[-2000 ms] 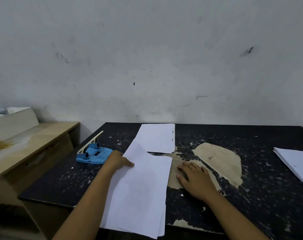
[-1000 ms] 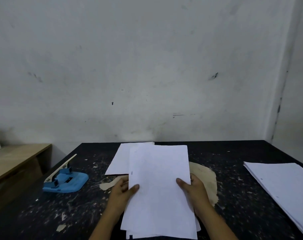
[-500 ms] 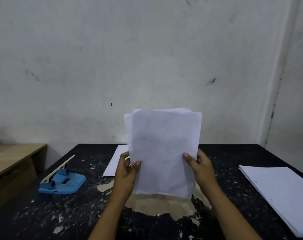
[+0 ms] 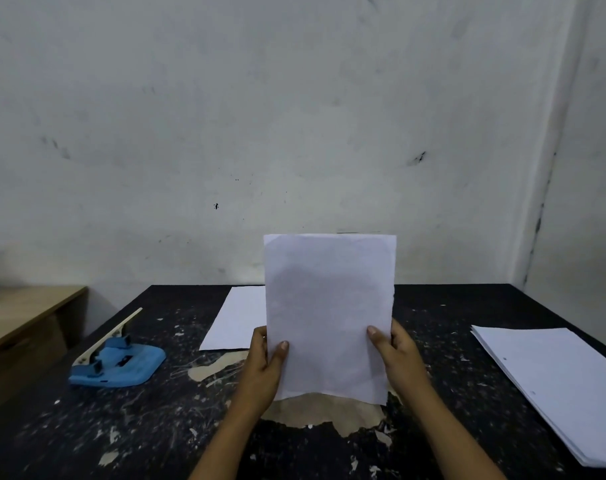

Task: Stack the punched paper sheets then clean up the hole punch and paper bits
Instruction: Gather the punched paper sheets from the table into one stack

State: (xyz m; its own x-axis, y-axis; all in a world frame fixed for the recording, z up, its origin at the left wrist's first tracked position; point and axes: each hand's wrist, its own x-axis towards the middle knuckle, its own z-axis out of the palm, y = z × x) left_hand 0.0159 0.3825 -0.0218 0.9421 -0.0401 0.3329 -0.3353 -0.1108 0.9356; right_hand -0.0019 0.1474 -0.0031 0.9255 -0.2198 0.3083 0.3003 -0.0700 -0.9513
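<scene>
Black table (image 4: 468, 306), upright sheets (image 4: 329, 306) between both hands

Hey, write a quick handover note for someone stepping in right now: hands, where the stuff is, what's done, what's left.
Left hand and right hand each grip a side of the sheaf of sheets, held upright over the table.
One loose sheet lies flat behind it; a paper stack sits on the right.
Hole punch stands on the left, untouched.
Done: sheets gathered.
Left: stack the sheets, clear the hole punch and paper bits.
</scene>
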